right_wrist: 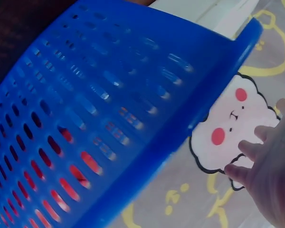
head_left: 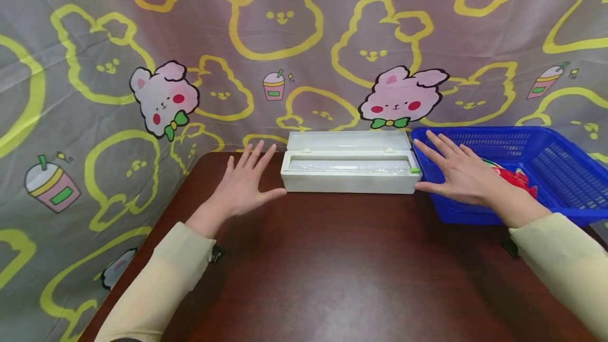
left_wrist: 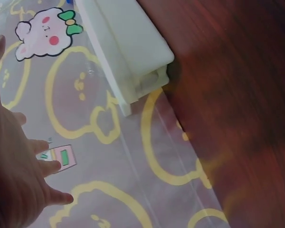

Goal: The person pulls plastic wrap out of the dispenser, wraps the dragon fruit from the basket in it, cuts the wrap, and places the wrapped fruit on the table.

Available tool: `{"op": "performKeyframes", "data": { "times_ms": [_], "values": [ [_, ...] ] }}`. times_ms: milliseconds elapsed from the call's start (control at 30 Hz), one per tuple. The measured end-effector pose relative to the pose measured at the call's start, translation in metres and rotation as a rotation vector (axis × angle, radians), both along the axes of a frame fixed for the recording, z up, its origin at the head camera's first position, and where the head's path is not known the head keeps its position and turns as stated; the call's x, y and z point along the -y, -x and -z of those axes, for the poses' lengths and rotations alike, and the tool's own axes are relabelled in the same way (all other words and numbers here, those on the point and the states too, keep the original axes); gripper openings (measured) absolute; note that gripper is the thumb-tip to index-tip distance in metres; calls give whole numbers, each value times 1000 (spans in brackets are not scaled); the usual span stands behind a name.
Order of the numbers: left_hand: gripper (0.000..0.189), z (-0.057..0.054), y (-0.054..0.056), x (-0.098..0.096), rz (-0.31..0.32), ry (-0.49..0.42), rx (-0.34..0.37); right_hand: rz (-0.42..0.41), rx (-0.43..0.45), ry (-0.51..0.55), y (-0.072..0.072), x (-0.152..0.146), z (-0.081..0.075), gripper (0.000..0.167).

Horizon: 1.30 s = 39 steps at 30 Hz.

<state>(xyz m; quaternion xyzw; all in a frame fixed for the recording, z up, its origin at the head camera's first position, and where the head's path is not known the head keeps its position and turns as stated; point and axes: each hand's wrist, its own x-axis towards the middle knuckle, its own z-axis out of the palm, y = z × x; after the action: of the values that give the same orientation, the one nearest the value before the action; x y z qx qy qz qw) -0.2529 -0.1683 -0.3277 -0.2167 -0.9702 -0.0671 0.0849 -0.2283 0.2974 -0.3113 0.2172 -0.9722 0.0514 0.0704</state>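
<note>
A long white cling-film dispenser box [head_left: 351, 181] stands at the back of the table with its lid raised. Inside it lies a roll of clear film [head_left: 349, 164], and a small green piece [head_left: 415, 170] sits at the right end of its front edge. My left hand [head_left: 244, 181] is spread beside the box's left end, holding nothing. My right hand [head_left: 458, 170], fingers also spread, hovers over the near left side of a blue basket [head_left: 560, 210], its thumb by the box's right end. Red packaging [head_left: 515, 179] inside the basket is partly hidden behind this hand.
The dark brown wooden table [head_left: 342, 263] extends from the box toward me. A grey curtain [head_left: 328, 30] with yellow outlines and cartoon rabbits hangs right behind the box and down the left side. The basket takes up the table's back right corner.
</note>
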Motion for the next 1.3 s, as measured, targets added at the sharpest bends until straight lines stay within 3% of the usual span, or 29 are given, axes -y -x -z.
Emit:
{"op": "performKeyframes", "data": {
  "times_ms": [267,500,767,1300],
  "values": [
    [106,9,14,3,24,-72,60,11,94,73,12,0,5,103],
    [108,16,23,4,59,-144,103,-27,105,90,27,0,9,110],
    [99,17,34,5,135,-234,145,-4,167,145,36,1,5,104],
    [83,25,54,7,111,-367,220,-47,191,216,45,8,15,90]
  ]
}}
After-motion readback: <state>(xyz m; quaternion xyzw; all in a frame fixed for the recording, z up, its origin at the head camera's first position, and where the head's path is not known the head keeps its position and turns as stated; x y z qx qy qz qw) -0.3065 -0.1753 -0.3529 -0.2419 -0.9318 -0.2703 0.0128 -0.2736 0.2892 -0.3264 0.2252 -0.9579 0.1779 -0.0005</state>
